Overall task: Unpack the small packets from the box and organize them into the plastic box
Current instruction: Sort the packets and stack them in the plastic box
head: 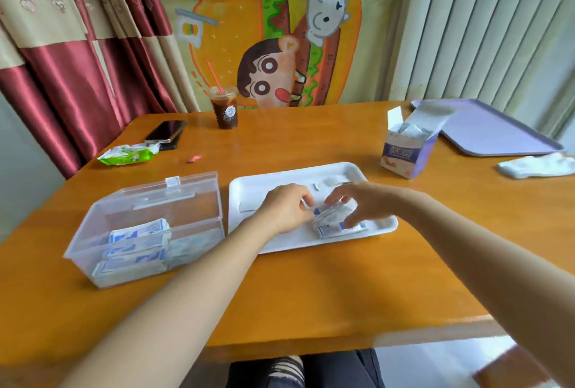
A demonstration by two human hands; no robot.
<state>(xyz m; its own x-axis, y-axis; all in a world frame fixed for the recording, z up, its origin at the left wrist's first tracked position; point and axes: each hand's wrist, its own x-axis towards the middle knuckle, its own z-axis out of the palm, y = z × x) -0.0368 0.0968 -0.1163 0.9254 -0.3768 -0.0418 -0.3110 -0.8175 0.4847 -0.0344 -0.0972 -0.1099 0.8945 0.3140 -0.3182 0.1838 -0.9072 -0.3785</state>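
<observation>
Packets (339, 227): small pile on near-right part of white tray (249, 191). I judge them light, thin, floppy, prob. slippery; best pinched at edges, stacked flat.

Left hand (286, 207): fingers curled, appears to pinch a packet edge. Right hand (357, 204): half-open, fingers arched onto pile; I cannot confirm grip, blurred.

Plastic box (102, 222): just left of tray, lid up, part-filled. Cardboard box (404, 151): beyond tray's right corner, open. All on worktop (311, 294).

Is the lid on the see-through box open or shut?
Open: the plastic box has its lid standing raised at the back, and the packets inside lie uncovered.
</observation>
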